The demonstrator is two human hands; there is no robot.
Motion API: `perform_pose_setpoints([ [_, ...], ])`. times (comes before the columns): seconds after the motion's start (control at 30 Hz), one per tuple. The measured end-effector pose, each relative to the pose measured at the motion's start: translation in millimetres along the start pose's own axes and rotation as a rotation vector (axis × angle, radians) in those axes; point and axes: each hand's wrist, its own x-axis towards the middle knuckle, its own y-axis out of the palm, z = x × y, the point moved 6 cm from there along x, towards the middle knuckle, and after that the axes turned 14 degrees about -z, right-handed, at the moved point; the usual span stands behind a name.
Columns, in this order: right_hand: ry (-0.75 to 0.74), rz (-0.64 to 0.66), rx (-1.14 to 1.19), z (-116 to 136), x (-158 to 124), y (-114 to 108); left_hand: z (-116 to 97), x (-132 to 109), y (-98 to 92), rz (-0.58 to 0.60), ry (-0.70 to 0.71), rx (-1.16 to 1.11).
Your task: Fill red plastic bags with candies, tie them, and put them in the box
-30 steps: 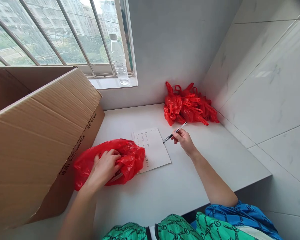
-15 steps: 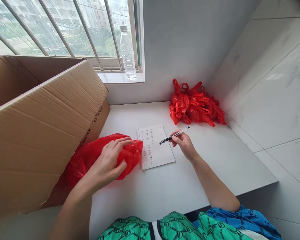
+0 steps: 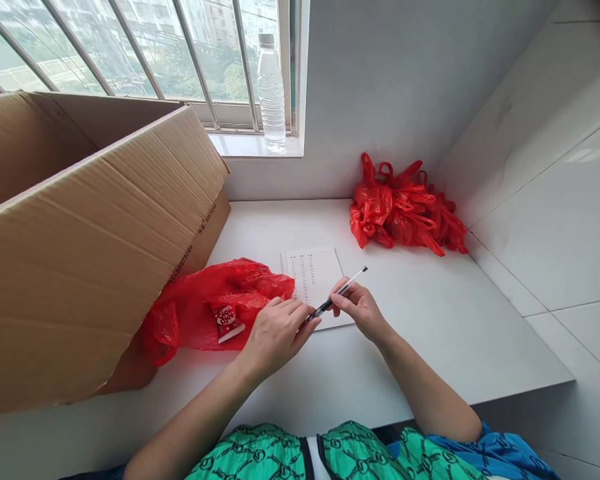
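A pen (image 3: 347, 283) with a clear barrel and a dark lower end slants over the notebook (image 3: 325, 263). My right hand (image 3: 359, 308) grips it around the middle, between thumb and fingers. At its dark lower end, my left hand (image 3: 279, 333) closes thumb and fingertips on the pen. The notebook lies open on the white table, with short rows of handwriting on its page; both hands cover part of it. Left of my left hand lies a red plastic bag (image 3: 195, 313), and a small red-and-white snack packet (image 3: 229, 323) shows at the bag.
A large open cardboard box (image 3: 105, 247) takes up the left side. Several knotted red plastic bags (image 3: 400, 207) are heaped at the back right against the wall. A clear water bottle (image 3: 271, 100) stands on the sill by the barred window. The white table (image 3: 455, 333) ends at the front right.
My left hand has moved right, off the red bag, and now grips the pen's dark end. The snack packet has come into view. My right hand has shifted slightly down and left.
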Motion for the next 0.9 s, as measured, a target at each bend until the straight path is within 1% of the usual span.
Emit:
perform_pose_setpoints([
  [0.13,-0.004,0.026,0.002,-0.5,-1.0,-1.0,-3.3,-1.4,3.7,-0.011,-0.028,-0.037],
  [0.27,-0.025,0.040,0.038,3.0,-3.1,1.6,1.5,-1.7,2.2,-0.085,-0.097,-0.062],
  [0.37,-0.038,0.041,0.044,5.3,-3.0,1.9,0.7,-2.5,3.8,-0.101,-0.084,-0.077],
  [0.47,-0.022,0.062,0.014,4.7,-2.1,0.3,-1.6,-3.0,7.4,-0.087,-0.080,-0.072],
  [0.6,0.004,0.092,-0.024,3.6,-2.4,-0.9,-7.7,-2.4,11.6,-0.028,-0.080,-0.063],
  [0.73,-0.002,0.149,-0.040,7.2,-4.2,1.5,-15.0,-4.0,9.3,0.012,-0.103,-0.091],
  [0.8,-0.030,0.109,-0.075,10.6,-1.8,-5.9,-17.8,-5.7,1.4,-0.001,-0.094,-0.127],
  [0.83,-0.042,0.054,-0.099,11.9,0.9,-14.0,-18.0,-6.9,-5.5,-0.025,-0.083,-0.148],
  [0.9,-0.057,-0.110,-0.203,12.4,7.6,-37.8,-14.2,-10.4,-25.6,-0.104,-0.069,-0.179],
])
